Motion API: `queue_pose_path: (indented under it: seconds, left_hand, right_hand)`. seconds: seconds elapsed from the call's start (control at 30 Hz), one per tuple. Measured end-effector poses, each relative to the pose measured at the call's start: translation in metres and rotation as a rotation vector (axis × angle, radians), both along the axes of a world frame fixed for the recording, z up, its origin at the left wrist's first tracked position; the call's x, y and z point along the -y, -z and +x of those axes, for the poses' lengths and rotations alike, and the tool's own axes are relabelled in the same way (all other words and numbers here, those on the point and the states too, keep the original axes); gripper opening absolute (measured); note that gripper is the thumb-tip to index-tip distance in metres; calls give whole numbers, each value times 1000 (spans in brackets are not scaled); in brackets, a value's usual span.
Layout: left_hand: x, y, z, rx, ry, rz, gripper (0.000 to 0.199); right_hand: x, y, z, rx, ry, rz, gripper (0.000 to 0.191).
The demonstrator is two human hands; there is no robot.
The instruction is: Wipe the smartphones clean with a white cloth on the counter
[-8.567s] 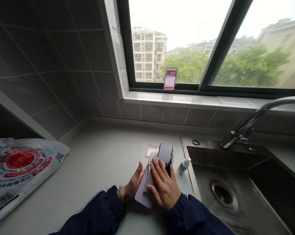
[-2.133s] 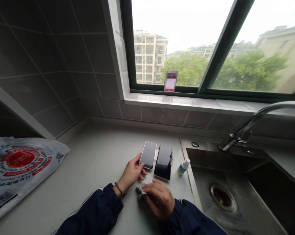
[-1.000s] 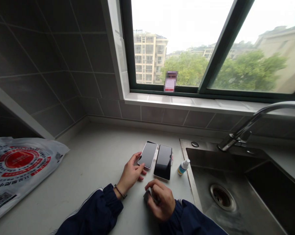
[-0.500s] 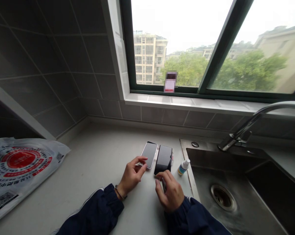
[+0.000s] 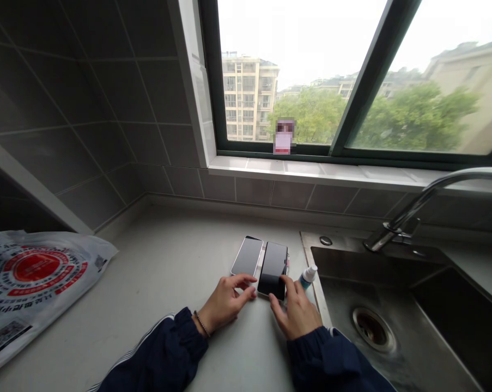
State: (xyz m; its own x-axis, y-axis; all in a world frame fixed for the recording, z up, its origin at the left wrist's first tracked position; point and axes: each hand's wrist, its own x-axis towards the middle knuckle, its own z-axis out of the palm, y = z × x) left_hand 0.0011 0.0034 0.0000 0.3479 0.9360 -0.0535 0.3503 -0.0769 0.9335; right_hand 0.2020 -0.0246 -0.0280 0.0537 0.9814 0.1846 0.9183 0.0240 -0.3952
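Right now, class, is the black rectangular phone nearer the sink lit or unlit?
Apparently unlit: the black rectangular phone shows dark, greyish glass, without visible icons or glow.

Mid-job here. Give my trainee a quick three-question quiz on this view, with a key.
1. Which hand is nearer the bottle?
2. True or false: the two phones are stacked one on the other.
3. Fill in: at the far left of the counter lies a printed plastic ____.

Key: 1, right hand; 2, false, the silver-edged phone lies beside the dark-edged phone; 3, bag.
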Motion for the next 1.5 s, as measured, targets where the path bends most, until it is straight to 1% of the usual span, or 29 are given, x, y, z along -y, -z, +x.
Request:
queue_pose_path:
  seconds: [0.1, 0.17, 0.23, 0.37, 0.5, 0.67, 0.73, 0.93, 1.1, 1.2, 1.3, 1.5]
  left_hand:
    - [1, -2, 1, -30, -4, 31, 36]
    - [2, -2, 1, -49, -2, 62, 34]
    - [2, -2, 1, -65, 0, 85, 32]
    - [1, 0, 2, -87, 4, 120, 29]
    - [1, 1, 3, -81, 0, 122, 29]
    - [1, 3, 3, -82, -89, 95, 37]
    - [2, 5, 3, -101, -94, 88, 39]
    - [2, 9, 2, -144, -35, 86, 48]
    - [4, 7, 3, -186, 18, 83, 50]
    - [6, 5, 4, -302, 25, 174, 46]
    - [7, 4, 6, -414, 37, 269, 43]
    - [9, 2, 5, -447, 103, 289, 44]
  right_hand:
    - [-2, 2, 2, -133, -4, 6, 43]
    - [-5, 2, 5, -237, -19, 20, 40]
    - [-8, 3, 8, -296, -31, 23, 34]
    - [-12, 6, 11, -363, -42, 7, 27]
    - [-13, 8, 10, -406, -36, 13, 29]
    - [-12, 8, 10, -435, -28, 28, 30]
    - [-13, 7, 10, -461, -20, 31, 30]
    - [-14, 9, 10, -580, -2, 18, 28]
    - [-19, 19, 8, -748, -34, -32, 34]
    - [-21, 25, 6, -843, -72, -55, 40]
    - [-22, 28, 3, -898, -101, -66, 42]
    - [-21, 25, -4, -932, -140, -61, 37]
